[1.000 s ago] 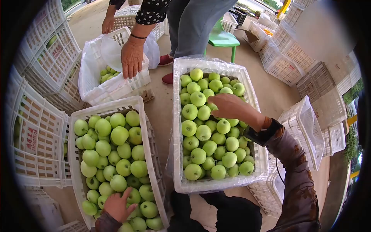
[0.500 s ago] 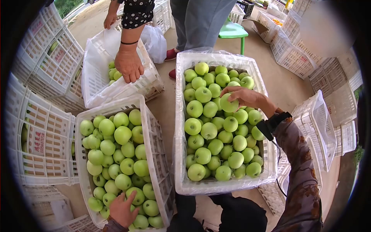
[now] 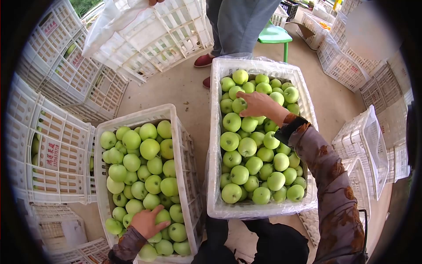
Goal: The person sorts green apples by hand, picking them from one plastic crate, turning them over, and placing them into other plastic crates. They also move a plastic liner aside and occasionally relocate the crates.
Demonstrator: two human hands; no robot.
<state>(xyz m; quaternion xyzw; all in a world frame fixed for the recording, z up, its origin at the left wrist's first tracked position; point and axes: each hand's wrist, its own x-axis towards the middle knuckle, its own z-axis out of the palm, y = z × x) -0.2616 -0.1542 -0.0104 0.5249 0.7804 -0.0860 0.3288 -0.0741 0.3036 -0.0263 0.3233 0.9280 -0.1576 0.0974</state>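
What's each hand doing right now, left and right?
Left hand: open, palm down on apples in the left crate.
Right hand: over the right crate's apples; grip cannot be told.

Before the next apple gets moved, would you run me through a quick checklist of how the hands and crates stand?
1. Right hand on the apples in the lined crate: ok.
2. Right hand's grip on one apple: cannot tell.
3. Left hand resting on apples in the unlined crate: ok.
4. Room in the lined crate: not ok, heaped to the rim.
5. Co-worker's tilted crate clear of both crates: ok.
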